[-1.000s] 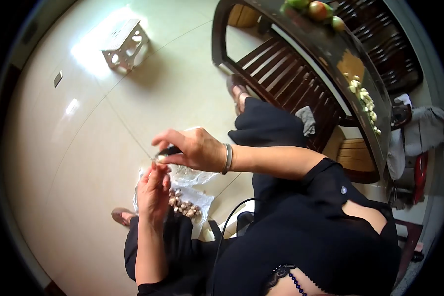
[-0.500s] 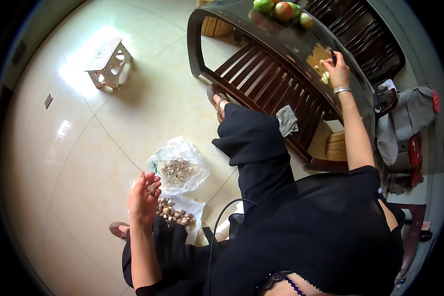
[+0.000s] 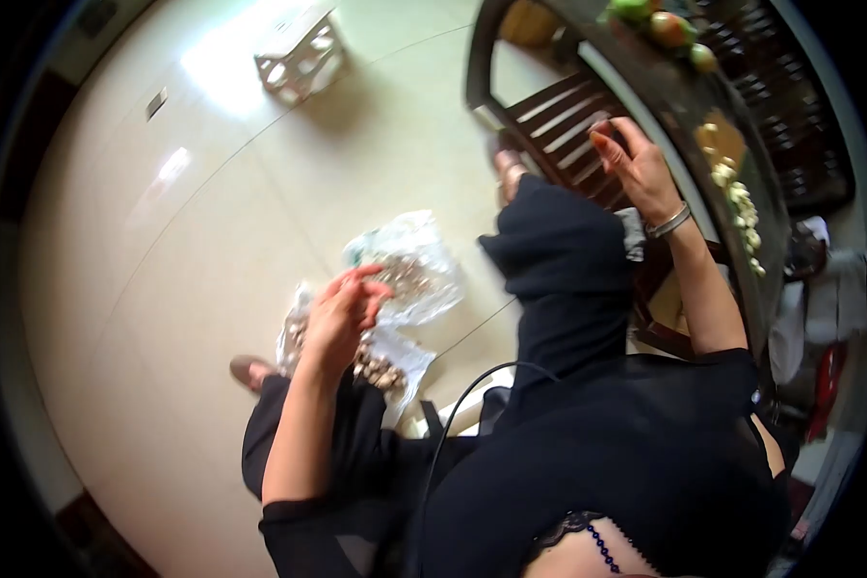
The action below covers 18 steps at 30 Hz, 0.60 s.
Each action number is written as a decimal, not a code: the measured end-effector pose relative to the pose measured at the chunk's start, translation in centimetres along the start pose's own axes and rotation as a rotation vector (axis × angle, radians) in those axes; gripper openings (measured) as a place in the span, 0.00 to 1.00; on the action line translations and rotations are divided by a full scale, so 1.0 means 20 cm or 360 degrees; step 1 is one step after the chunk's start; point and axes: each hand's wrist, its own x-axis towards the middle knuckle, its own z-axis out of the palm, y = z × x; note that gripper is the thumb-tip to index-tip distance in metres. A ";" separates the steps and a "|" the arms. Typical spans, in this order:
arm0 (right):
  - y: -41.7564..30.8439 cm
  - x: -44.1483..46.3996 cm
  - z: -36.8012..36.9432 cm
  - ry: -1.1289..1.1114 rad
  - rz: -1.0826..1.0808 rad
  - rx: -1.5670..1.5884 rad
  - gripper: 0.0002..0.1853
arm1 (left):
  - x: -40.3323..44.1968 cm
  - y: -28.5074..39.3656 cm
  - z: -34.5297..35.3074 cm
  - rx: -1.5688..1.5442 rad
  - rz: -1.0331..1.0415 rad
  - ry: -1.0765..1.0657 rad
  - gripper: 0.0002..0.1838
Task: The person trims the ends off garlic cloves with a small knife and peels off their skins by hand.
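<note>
My left hand [image 3: 342, 313] hovers over two plastic bags on the floor, its fingers apart and a little curled, smeared by motion. Under its fingertips lies the farther clear bag [image 3: 433, 289], holding what look like dry peelings. Nearer my leg, a white bag [image 3: 409, 356] carries brownish pieces [image 3: 380, 369] that look like unpeeled garlic cloves. My right hand [image 3: 641, 173], with a bracelet at the wrist, is raised beside the dark table's edge. Its thumb and forefinger pinch something small that I cannot make out. Peeled white garlic cloves [image 3: 742, 207] lie in a line on the tabletop.
Green and reddish fruit [image 3: 669, 29] sits at the far end of the dark table [image 3: 775, 144]. Slatted wood [image 3: 573, 116] runs beneath its top. A white step stool [image 3: 299, 48] stands on the tiled floor. A black cable [image 3: 453, 414] crosses my lap.
The view has shifted, so the scene sits further right. My right hand has come away from the tabletop toward the near edge. My left hand has moved over the peelings bag.
</note>
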 end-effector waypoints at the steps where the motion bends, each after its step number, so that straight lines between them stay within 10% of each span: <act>1: -0.05 0.00 0.14 -0.0199 -0.0104 0.0126 0.17 | 0.01 -0.02 -0.02 0.0016 0.0066 -0.0038 0.13; 18: -0.24 -0.01 1.14 -0.1010 -0.0546 -0.0624 0.12 | 0.09 -0.15 -0.12 0.0963 0.0106 0.0362 0.22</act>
